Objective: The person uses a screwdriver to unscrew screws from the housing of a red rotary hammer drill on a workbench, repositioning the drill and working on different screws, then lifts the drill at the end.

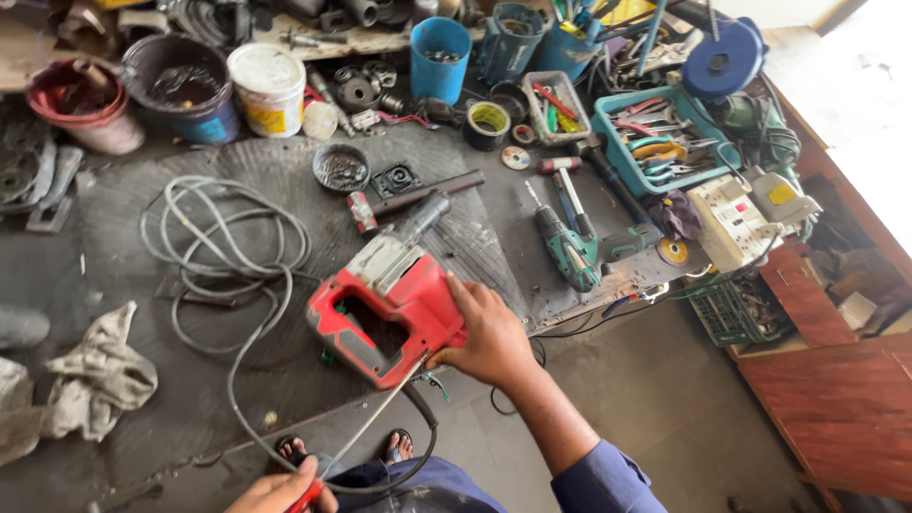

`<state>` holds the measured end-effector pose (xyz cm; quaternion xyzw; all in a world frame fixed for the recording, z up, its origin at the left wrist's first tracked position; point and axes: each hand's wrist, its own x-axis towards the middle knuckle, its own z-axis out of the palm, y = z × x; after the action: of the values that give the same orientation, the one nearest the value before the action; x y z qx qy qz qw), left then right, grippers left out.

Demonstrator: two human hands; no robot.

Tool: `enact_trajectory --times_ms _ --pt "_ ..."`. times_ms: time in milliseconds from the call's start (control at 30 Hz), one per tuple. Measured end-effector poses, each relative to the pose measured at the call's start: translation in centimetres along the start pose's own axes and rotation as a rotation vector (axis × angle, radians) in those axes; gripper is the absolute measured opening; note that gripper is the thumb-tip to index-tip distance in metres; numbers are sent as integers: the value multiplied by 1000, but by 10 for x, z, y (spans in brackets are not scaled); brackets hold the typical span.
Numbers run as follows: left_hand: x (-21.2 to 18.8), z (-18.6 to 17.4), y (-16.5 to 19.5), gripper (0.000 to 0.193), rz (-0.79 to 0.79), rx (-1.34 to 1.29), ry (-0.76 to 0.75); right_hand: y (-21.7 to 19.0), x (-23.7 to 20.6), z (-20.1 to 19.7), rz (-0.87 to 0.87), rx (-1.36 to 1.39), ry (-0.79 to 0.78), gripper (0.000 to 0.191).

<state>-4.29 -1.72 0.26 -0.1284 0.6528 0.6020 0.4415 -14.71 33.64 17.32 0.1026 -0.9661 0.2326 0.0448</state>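
Note:
A red and grey rotary hammer drill (391, 294) lies on the dark workbench (190, 399), its nose pointing away from me. My right hand (489, 334) grips the drill's red body at its right side. Down at the bottom edge, my left hand (283, 494) is closed on the red handle of a long thin screwdriver (366, 432), and the shaft runs up to the underside of the drill's handle. The drill's grey power cable (223, 252) lies in loose loops on the bench to the left.
A green cordless drill (575, 252) lies right of the hammer drill. Behind stand buckets (180, 85), a blue cup (440, 59), a teal tool tray (655, 138) and a white power strip (731, 223). Rags (95, 375) sit at left, a wooden cabinet (836, 399) at right.

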Motion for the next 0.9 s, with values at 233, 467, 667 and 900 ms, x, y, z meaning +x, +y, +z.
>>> enact_trajectory --times_ms 233,467,667,900 --pt "-24 22 -10 24 1038 746 869 -1 -2 1 13 11 -4 127" --pt "-9 14 -16 24 354 360 463 1 -2 1 -1 17 16 125" --pt "-40 29 4 30 389 540 617 0 -3 1 31 15 -5 124" --pt "-50 26 13 36 1029 1015 939 0 -4 1 46 25 -27 125"
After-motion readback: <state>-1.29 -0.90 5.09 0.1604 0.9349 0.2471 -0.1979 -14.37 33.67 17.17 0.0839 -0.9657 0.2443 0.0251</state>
